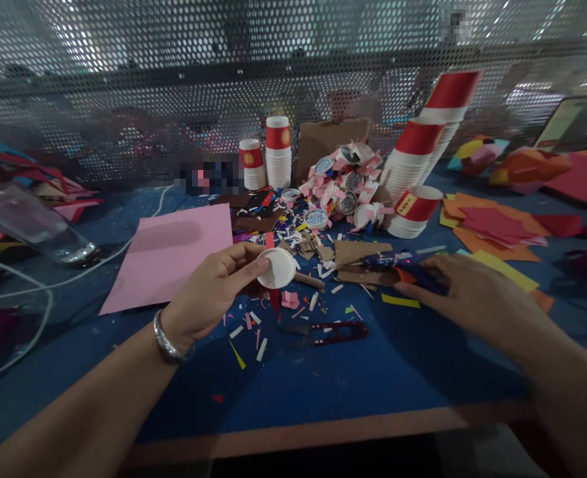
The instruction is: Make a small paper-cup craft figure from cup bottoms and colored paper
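My left hand (pixel 214 289) is closed on a small white paper cup (pixel 276 267), holding it by the rim with its white bottom facing me, just above the blue table (pixel 323 378). My right hand (pixel 455 292) lies low on the table to the right, its fingers wrapped over a dark blue and orange tool (pixel 408 269) that rests on brown cardboard pieces (pixel 358 259). Red-handled snips (pixel 331 332) lie between the two hands. Paper scraps are scattered around them.
A pink sheet (pixel 174 255) lies to the left. Stacks of red and white cups (pixel 277 153) and a leaning stack (pixel 423 159) stand behind a pile of decorated cups (pixel 346 182). Orange and red paper (pixel 493 226) sits right; a clear plastic item (pixel 34 226) and white cable lie left.
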Demonstrator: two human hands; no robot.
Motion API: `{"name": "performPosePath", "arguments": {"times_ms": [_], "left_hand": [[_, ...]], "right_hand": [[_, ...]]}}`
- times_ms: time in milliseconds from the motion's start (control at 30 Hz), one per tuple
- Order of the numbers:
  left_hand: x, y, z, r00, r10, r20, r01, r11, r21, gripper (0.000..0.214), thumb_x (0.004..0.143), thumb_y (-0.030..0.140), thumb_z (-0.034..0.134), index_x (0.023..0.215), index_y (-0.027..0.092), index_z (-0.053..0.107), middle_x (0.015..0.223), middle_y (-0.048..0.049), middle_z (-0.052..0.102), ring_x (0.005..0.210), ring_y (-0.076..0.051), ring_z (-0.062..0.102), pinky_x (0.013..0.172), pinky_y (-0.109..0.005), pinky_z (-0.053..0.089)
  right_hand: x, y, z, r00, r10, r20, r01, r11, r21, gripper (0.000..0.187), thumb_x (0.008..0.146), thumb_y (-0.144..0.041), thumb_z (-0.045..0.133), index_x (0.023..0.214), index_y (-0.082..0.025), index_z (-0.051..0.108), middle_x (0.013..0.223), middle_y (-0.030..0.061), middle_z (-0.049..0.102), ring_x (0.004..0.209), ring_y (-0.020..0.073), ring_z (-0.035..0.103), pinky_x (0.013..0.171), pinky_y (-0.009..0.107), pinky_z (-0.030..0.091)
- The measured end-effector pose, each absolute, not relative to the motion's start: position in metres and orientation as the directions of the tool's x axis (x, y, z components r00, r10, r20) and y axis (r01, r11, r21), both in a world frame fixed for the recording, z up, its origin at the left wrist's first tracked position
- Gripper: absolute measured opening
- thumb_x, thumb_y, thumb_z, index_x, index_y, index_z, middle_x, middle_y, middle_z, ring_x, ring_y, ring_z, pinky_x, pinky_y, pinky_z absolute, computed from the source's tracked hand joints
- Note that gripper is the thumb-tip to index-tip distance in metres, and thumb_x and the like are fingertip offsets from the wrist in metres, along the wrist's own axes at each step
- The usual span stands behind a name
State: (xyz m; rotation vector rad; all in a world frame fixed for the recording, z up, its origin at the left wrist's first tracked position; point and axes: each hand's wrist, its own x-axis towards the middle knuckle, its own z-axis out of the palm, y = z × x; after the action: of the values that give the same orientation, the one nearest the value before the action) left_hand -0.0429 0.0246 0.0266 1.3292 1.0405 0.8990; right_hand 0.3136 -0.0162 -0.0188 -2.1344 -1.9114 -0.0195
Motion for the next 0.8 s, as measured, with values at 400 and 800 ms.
{"name": "performPosePath", "arguments": {"times_ms": [400, 800], "left_hand": [[-0.045, 0.023, 0.024, 0.432, 0.9, -0.063, 0.059, 0.042, 0.997, 0.019, 0.092, 0.037, 0.069, 0.102, 0.021, 0.073, 0.095, -0.0024, 0.071, 0.083, -0.014, 0.066, 0.076, -0.026, 0.057], [-0.046, 0.025, 0.024, 0.51, 0.856, -0.085, 0.032, 0.08, 0.996, 0.014, 0.097, 0.028, 0.062, 0.101, 0.017, 0.07, 0.094, -0.0033, 0.069, 0.087, -0.015, 0.067, 0.081, -0.028, 0.056]], "right_hand": [[0.311, -0.018, 0.004, 0.247, 0.953, 0.177, 0.914, -0.168, -0.369, 0.048, 0.072, -0.06, 0.07, 0.104, -0.024, 0.071, 0.09, 0.0072, 0.077, 0.08, 0.03, 0.071, 0.067, 0.038, 0.05], [0.268, -0.012, 0.032, -0.054, 0.746, 0.663, 0.906, 0.316, -0.281, 0.055, 0.078, -0.066, 0.067, 0.111, -0.022, 0.072, 0.105, 0.0071, 0.077, 0.087, 0.0293, 0.075, 0.083, 0.046, 0.059]]}}
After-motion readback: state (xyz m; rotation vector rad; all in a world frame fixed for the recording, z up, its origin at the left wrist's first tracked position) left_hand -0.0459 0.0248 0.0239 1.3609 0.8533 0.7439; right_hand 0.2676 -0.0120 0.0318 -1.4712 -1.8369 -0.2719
